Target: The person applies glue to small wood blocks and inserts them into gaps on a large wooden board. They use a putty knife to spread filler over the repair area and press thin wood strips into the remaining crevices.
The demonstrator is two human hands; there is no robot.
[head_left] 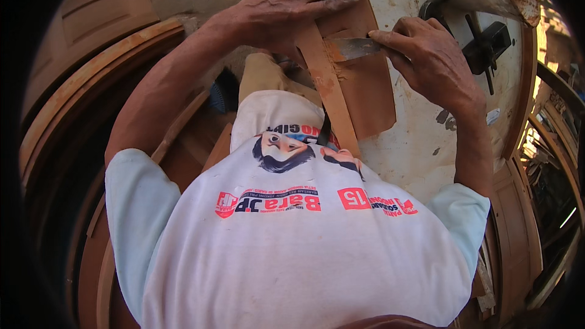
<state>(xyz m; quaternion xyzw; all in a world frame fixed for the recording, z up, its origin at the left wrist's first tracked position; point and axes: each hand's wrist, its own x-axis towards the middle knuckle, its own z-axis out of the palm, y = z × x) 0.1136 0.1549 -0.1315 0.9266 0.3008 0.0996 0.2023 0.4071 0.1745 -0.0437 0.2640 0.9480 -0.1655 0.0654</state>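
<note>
My left hand (298, 9) lies flat across the far part of a brown wooden piece, fingers stretched out to the right. In my right hand (429, 64) is a putty knife with a flat metal blade (356, 49), pinched between thumb and fingers. The blade rests on the wooden piece, its tip at the inner side of a raised edge strip (334, 94). A smear of tan paste (336, 53) shows at the blade's tip. Right of the strip is the piece's flat brown face (368, 100). The knife's handle is mostly hidden in my hand.
The wood lies on a stained whitish work surface (414, 137). A black tool like a plane (487, 45) stands on its right side, with another dark tool (434, 7) farther off. Panelled wooden doors (100, 6) and long boards (91, 79) lean at the left.
</note>
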